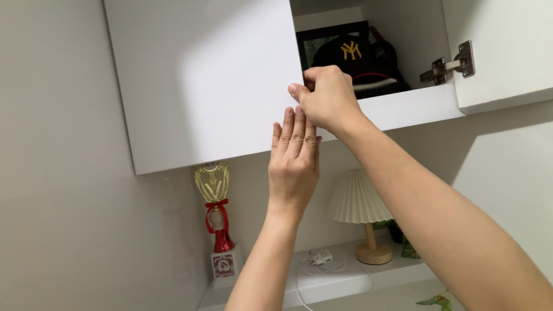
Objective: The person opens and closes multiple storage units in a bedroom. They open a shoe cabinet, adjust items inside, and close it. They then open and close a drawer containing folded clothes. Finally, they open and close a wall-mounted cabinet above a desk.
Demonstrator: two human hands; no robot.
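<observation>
The right hand [328, 98] is clamped on the free edge of the white cabinet door [201, 80], the left hand [295, 158] lies flat and open under it, and the door covers the left half only, the black cap [360, 60] still showing inside.

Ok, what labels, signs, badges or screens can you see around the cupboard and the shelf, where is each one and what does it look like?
Cap emblem: yellow stitched badge on a black cap inside the open cupboard, just above the right hand.
Trophy plaque: small square red and white panel on the white base of the gold and red trophy, on the shelf to the left of the left hand.
No screens or packages in view.
</observation>
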